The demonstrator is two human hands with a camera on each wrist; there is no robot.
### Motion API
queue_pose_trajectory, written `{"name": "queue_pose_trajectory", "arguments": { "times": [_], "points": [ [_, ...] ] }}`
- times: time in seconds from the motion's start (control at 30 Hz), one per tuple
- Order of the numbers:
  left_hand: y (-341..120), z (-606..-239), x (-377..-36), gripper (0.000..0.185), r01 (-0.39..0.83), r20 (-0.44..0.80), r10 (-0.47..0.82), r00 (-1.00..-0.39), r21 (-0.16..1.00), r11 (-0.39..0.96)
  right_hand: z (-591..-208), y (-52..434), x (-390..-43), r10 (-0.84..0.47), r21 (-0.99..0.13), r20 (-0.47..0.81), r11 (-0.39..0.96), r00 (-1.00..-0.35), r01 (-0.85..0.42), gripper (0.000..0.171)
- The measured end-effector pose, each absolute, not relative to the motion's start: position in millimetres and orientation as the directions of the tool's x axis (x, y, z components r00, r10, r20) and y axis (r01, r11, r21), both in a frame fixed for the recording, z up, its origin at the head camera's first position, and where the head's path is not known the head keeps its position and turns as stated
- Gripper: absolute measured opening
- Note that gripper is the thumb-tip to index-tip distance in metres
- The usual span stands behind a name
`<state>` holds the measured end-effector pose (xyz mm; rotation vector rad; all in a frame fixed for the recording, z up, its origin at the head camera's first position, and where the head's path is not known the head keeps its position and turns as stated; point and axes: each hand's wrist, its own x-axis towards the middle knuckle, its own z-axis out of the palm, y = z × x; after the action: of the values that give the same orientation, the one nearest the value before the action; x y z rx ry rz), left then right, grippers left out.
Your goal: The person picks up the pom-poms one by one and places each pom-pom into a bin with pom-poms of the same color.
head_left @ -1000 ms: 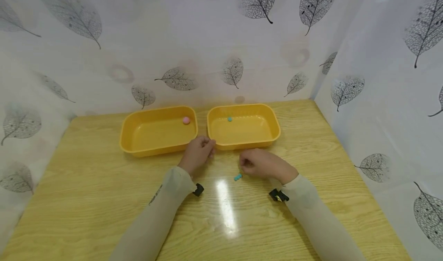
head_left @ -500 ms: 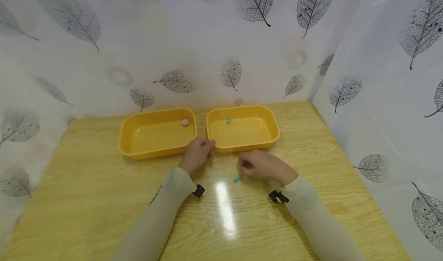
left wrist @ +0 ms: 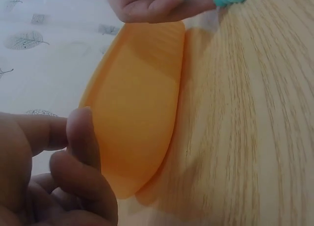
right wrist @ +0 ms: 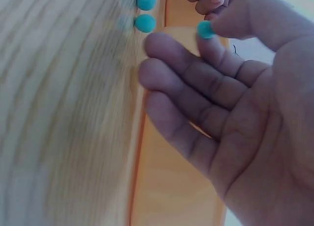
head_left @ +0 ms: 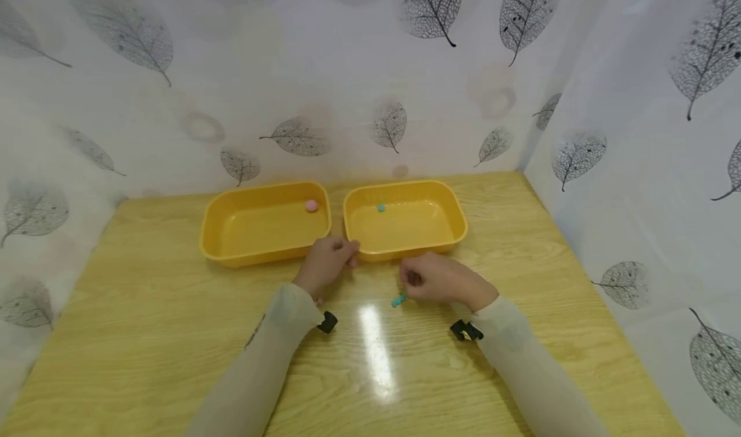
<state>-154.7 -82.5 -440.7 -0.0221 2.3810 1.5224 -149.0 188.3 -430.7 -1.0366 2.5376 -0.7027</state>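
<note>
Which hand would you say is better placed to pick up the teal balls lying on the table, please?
Probably the right hand: it hovers right beside the teal balls and already pinches one teal ball at its fingertips. The left hand is curled near the gap between the two yellow trays, farther away.

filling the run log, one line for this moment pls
right hand: pinches teal ball | left hand: by trays, holds nothing seen | table: two teal balls

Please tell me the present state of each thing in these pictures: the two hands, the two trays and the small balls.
Left hand: fingers curled, holds nothing visible, by the trays' near rims.
Right hand: pinches a teal ball.
Two teal balls: lying on the table.
Left tray: upright, one pink ball inside.
Right tray: upright, one small teal ball inside.
</note>
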Motion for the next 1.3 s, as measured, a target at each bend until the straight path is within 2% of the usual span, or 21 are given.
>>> {"name": "queue_pose_trajectory", "arguments": {
  "times": [0.37,0.63,0.8,0.9,0.97,1.13,1.3],
  "points": [
    [-81.1,-441.9,-155.3,0.042,-0.178,-0.265,0.152,-0.952,0.886,0.428,-420.5,207.7,-152.7,-0.653,-0.589,0.198,0.517,-0.731,-0.621,0.028],
    [-82.1,-440.5,-153.8,0.043,-0.172,-0.261,0.16,-0.952,0.889,0.423,-428.1,207.0,-158.2,-0.689,-0.609,0.146,0.503,-0.71,-0.613,0.028],
    [-82.8,-440.4,-152.7,0.043,-0.17,-0.262,0.166,-0.951,0.888,0.427,-422.3,206.1,-155.1,-0.698,-0.6,0.127,0.512,-0.705,-0.615,0.008],
    [-83.2,-439.4,-152.2,0.043,-0.172,-0.264,0.167,-0.95,0.888,0.427,-418.0,205.9,-154.3,-0.702,-0.575,0.158,0.507,-0.695,-0.642,0.013],
    [-83.4,-438.6,-151.8,0.043,-0.176,-0.268,0.166,-0.949,0.888,0.424,-417.3,206.3,-154.8,-0.692,-0.545,0.215,0.501,-0.689,-0.673,0.009],
    [-83.9,-438.2,-150.7,0.043,-0.179,-0.269,0.164,-0.949,0.889,0.423,-418.3,207.8,-157.2,-0.618,-0.496,0.309,0.544,-0.723,-0.677,0.006],
    [-83.8,-438.9,-150.0,0.043,-0.175,-0.269,0.166,-0.949,0.886,0.43,-421.9,211.0,-160.5,-0.544,-0.475,0.35,0.599,-0.762,-0.645,0.009]
  ]
}}
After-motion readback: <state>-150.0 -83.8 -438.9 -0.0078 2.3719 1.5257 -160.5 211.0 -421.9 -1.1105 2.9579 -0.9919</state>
